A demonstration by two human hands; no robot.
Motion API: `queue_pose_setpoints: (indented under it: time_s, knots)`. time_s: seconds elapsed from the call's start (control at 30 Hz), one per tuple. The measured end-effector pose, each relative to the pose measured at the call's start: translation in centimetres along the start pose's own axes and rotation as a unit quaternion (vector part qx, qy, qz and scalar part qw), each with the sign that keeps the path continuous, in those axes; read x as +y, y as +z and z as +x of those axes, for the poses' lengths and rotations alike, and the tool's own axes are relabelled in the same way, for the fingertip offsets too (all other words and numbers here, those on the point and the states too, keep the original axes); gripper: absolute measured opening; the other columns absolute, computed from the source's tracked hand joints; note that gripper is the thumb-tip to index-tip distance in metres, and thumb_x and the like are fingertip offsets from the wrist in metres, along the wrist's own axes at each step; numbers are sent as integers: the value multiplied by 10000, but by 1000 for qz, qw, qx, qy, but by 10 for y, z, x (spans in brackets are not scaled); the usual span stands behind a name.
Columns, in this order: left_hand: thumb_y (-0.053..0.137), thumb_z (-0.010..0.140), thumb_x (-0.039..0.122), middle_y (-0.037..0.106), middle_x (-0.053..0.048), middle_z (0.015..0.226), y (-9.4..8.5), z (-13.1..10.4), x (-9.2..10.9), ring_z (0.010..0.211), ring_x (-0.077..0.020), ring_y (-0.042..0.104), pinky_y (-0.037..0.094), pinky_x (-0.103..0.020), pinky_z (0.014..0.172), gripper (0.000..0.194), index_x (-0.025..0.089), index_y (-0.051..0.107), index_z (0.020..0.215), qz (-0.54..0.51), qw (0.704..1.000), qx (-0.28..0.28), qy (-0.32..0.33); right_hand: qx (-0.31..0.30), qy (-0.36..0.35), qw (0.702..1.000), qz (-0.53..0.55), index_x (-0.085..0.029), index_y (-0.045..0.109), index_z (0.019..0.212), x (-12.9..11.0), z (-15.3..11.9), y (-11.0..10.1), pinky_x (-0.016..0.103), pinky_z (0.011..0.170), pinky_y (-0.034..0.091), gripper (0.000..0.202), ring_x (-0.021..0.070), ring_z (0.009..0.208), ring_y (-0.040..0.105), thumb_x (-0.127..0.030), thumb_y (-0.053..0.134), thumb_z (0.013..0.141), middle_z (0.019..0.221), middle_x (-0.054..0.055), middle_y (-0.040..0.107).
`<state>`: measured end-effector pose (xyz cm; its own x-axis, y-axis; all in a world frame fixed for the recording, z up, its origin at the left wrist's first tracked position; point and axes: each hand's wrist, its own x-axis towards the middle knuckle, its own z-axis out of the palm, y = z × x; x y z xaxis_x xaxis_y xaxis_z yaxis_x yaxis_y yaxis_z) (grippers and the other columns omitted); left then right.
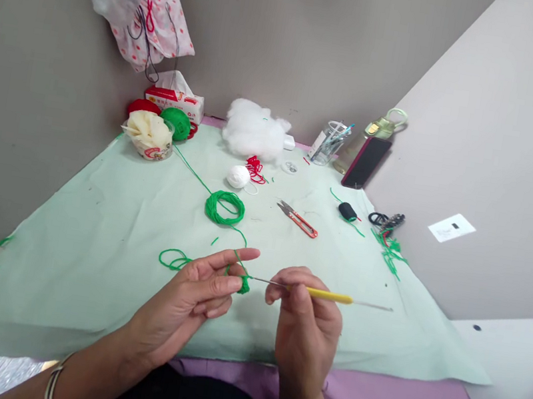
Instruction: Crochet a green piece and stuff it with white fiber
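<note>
Between the thumb and fingers of my left hand [202, 287] is a small piece of green crochet work [244, 284]. The index finger stretches out, and green yarn runs over it. My right hand [306, 320] is closed around a crochet hook [327, 295] with a yellow handle and a thin metal shaft at each end. The left tip of the hook meets the green piece. From my left hand the yarn leads up to a loose green coil [225, 208] on the cloth. A slack loop of green yarn [175, 259] lies beside my left hand.
Orange thread snips [298, 219] lie beyond my hands. White stuffing [256, 130], a white yarn ball [238, 177], a glass jar [329, 143] and a phone [366, 163] leaning on a bottle stand at the back. Green scraps [392, 252] lie right; a tissue box [175, 103] is back left.
</note>
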<state>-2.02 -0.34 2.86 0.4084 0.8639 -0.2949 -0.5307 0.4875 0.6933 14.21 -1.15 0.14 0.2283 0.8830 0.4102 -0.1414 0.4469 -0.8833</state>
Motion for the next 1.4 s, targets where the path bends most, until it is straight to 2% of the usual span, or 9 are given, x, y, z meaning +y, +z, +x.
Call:
queue_pose_setpoints:
  time_s: [0.1,0.2,0.33,0.43,0.57,0.7,0.97,1.17,1.4]
  knots:
    - [842,813,272,554,22,906,1,0,-3,549,-20,306,278,-197,512,346,295,803,1157,52,997,32,38,-10,6,1000,-5,-224,756,889,-3,0,2,293,564,497,213,136,604,586,-250,581,1007,761,22,653]
    - [856,812,287,572,26,875,7,0,-10,627,-60,383,334,-198,572,474,338,747,1271,99,987,80,98,-29,-81,985,-148,-270,780,1001,0,-10,7,325,639,548,198,176,743,654,-177,606,979,850,43,690]
    - [839,829,291,460,61,704,8,2,-12,536,-34,268,292,-188,525,412,264,777,1236,14,999,30,16,-18,-194,949,-249,-304,781,1092,4,-16,3,369,701,570,286,217,874,688,-115,624,947,994,75,731]
    - [832,824,247,494,42,774,4,2,-7,525,-6,220,268,-172,504,279,208,831,1100,-21,1000,13,2,0,-88,985,-150,-258,772,1018,-1,-8,-3,343,655,538,228,181,740,647,-147,574,991,837,43,701]
    - [865,788,256,564,31,833,2,0,-5,563,-28,348,314,-179,520,348,311,819,1129,45,998,18,43,-25,1,1000,-4,-235,773,925,-5,0,-1,303,609,510,196,148,667,606,-239,594,1005,814,34,690]
    - [862,802,292,603,20,832,3,-1,-9,648,-75,434,377,-187,569,368,350,804,1161,118,990,39,64,-41,26,998,-31,-251,794,970,-1,-3,3,304,689,531,170,161,776,639,-234,627,992,900,43,732]
    - [815,837,334,650,0,937,-3,0,-9,687,-96,553,397,-218,588,340,327,797,1177,164,983,44,62,-25,100,991,81,-241,790,895,1,1,-2,269,644,499,170,119,656,604,-328,668,974,861,23,739]
    - [808,839,321,676,0,919,-5,0,-9,708,-100,556,397,-213,606,401,318,769,1238,177,982,32,55,-85,106,990,48,-258,794,955,4,-3,-4,291,741,504,177,146,799,620,-304,629,1003,944,31,747]
    - [800,839,340,631,11,910,-5,1,-10,697,-95,539,380,-215,586,357,324,784,1196,192,979,39,62,-33,116,989,87,-237,791,890,1,-1,-2,249,698,515,190,109,709,618,-320,651,988,855,10,730]
